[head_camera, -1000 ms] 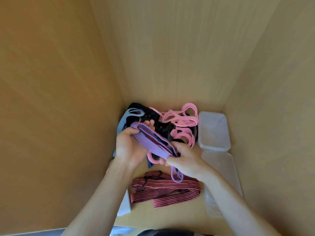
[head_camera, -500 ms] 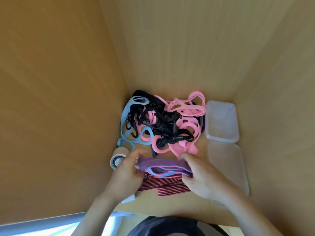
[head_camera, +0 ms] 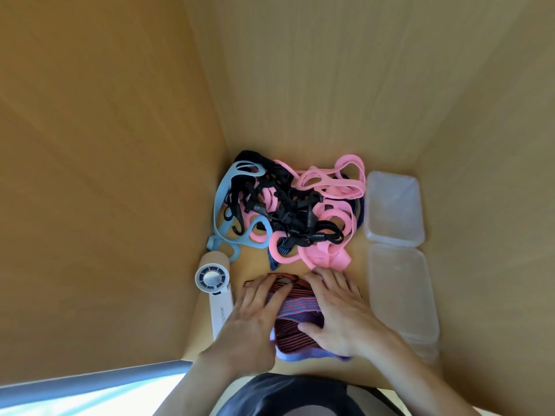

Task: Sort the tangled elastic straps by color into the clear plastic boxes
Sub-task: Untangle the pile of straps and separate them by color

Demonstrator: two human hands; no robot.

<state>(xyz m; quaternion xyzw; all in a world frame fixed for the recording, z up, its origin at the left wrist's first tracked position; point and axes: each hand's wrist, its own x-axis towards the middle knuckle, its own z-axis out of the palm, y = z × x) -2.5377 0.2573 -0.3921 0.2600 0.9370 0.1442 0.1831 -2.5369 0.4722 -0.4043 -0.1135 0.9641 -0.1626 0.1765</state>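
Change: the purple-and-blue striped elastic strap (head_camera: 300,306), stretched between both hands above the tangle a second ago, now lies close to the surface's near edge. It rests on top of the red-and-black striped strap (head_camera: 286,336).
Left hand: the left hand (head_camera: 252,318) lies flat with fingers straight and spread, pressing the strap's left part. It no longer pinches anything.
Right hand: the right hand (head_camera: 342,313) is also flat and spread, pressing the strap's right part, with the thumb laid against the fabric.
Tangle: the pink straps (head_camera: 330,187), black straps (head_camera: 288,205) and light blue strap (head_camera: 220,205) lie knotted together toward the far edge, as they did half a second ago.
Boxes: the far clear plastic box (head_camera: 393,205) and near clear plastic box (head_camera: 402,295) sit one behind the other along the right edge. No strap shows in either.
Bystander: a white handheld fan (head_camera: 213,279) lies at the left edge, just beside the left hand.
Meaning: one strap is free of the tangle and seems to be getting smoothed flat. But it is stacked on a strap of another colour, not boxed, so the sorting looks barely begun.
Next, as a judgement: the two stacked straps need to be separated and each lifted rightward to a box of its own.
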